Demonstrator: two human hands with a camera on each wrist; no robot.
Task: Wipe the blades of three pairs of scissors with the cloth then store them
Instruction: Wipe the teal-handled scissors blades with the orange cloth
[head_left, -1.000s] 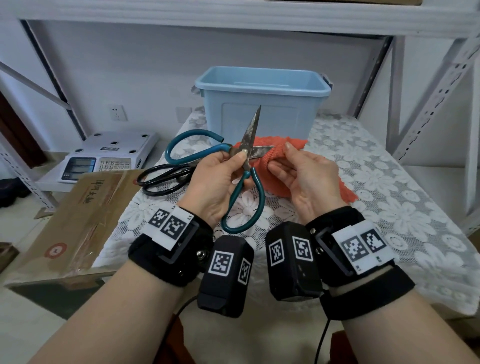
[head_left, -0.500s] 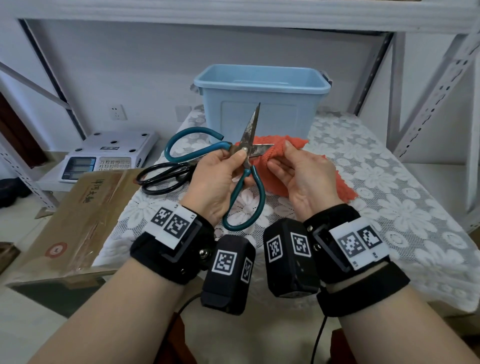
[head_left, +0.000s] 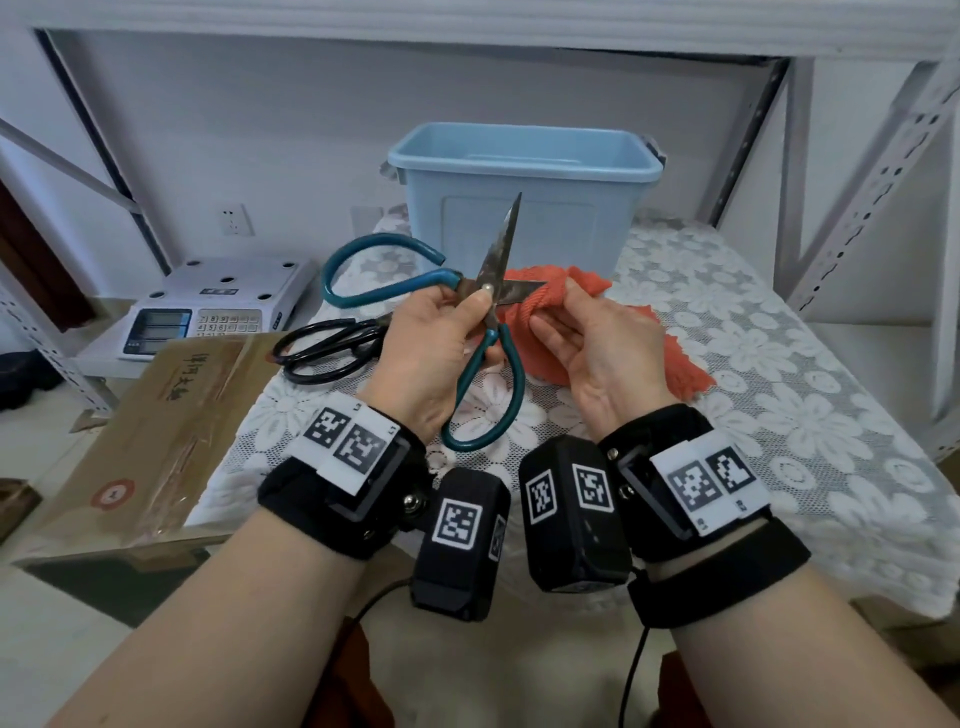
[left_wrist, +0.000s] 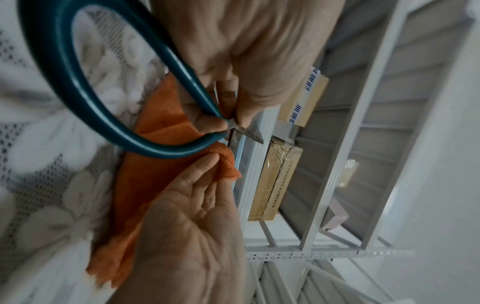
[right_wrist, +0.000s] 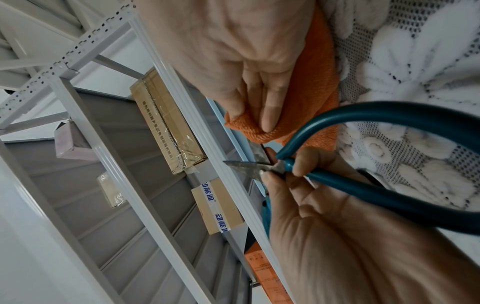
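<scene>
Change: little since earlier; scissors stay open, cloth on same blade.
Left hand (head_left: 436, 343): pinches teal scissors (head_left: 485, 312) at pivot, above table (head_left: 779, 415).
Right hand (head_left: 592, 353): fingers curled, pinching cloth (head_left: 540, 296) round sideways blade.
Bin (head_left: 524, 192): behind; contents not visible.
Black scissors (head_left: 327, 348): on table, left.

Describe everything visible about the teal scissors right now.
The teal scissors have large looped teal handles and dull, stained metal blades on a pale pivot rivet. They are held above the lace cloth, wide open: one blade points up toward the blue bin, the other lies sideways into the orange cloth. The left hand pinches them at the pivot; the right hand folds the cloth round the sideways blade.
</scene>
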